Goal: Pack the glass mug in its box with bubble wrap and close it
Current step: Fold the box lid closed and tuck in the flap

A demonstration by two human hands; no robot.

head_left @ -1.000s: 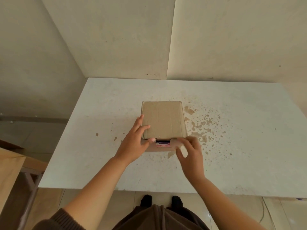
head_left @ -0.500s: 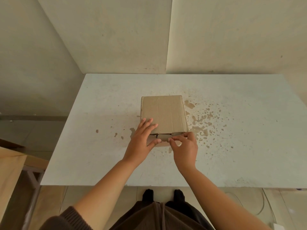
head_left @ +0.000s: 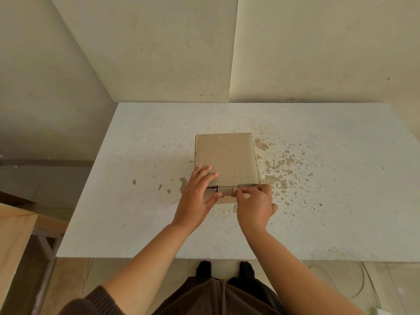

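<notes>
Cardboard box (head_left: pixel 227 158) sits mid-surface (head_left: pixel 136 212), lid down, mug unseen | left hand (head_left: pixel 197 198) presses the lid's near-left corner, fingers (head_left: pixel 205 172) straight | right hand (head_left: pixel 254 205) curls to pinch the front flap (head_left: pixel 226 189) | risk: pushed askew, the flap likely buckles or misses its slot, leaving the lid sprung.

Matt brown cardboard box (head_left: pixel 227 159) on a matt, stained white table (head_left: pixel 147 223).

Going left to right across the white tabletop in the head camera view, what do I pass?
Small brown stain spot → left hand → right hand → spattered brown stains. The brown cardboard box spans both hands, so it has no clear place in the order.
</notes>
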